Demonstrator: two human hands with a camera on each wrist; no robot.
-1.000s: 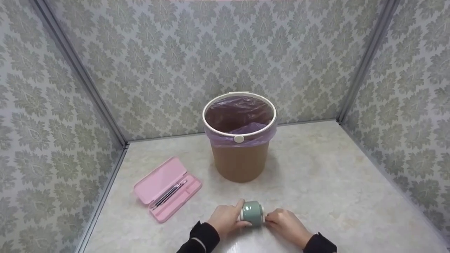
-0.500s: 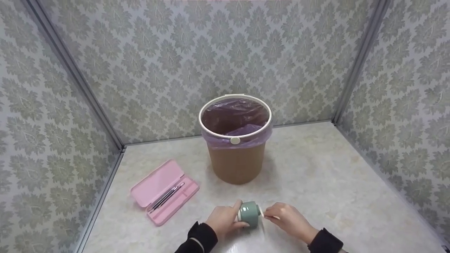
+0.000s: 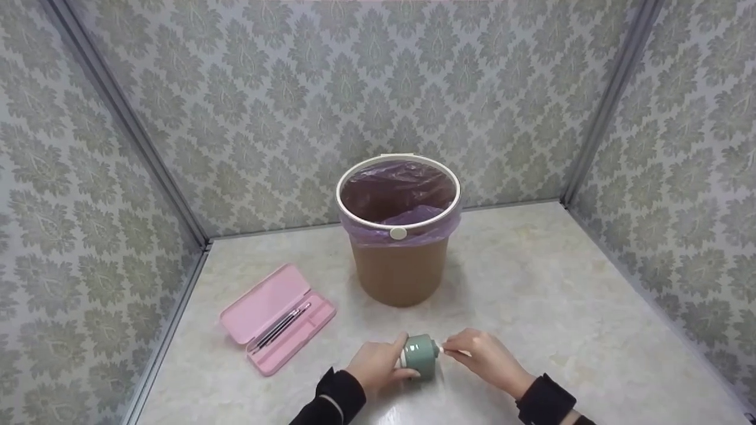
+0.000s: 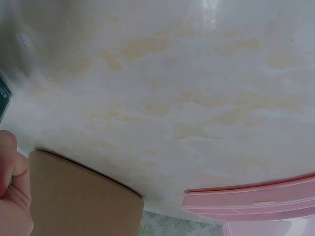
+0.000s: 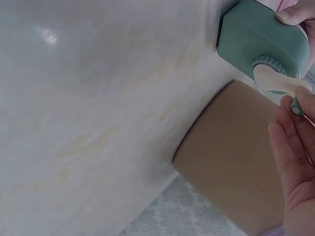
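A green crank device (image 3: 420,356), probably a pencil sharpener, sits at the lower middle of the head view. Its pale crank arm (image 5: 273,78) shows at the upper right of the right-wrist view, ending in a small green knob (image 5: 296,106). The left hand (image 3: 376,367) grips the body, thumb and fingers round it; the right hand (image 3: 485,359) pinches the knob between thumb and fingertips. The step in hand looks like working the crank; the next move would call for a firm left hold while the right fingers carry the knob round.

Behind the device stands a brown bin (image 3: 401,274) with a purple liner (image 3: 434,235) folded over its top. Left of centre lies a pink case (image 3: 263,307), lid laid back, slim pens or pencils (image 3: 279,329) inside.

The left hand covers the device's far end, so whether anything is inserted there cannot be told, nor whether its base touches the tabletop (image 3: 531,283). The left-wrist view catches only a cut-off hand and a device corner at its left edge.
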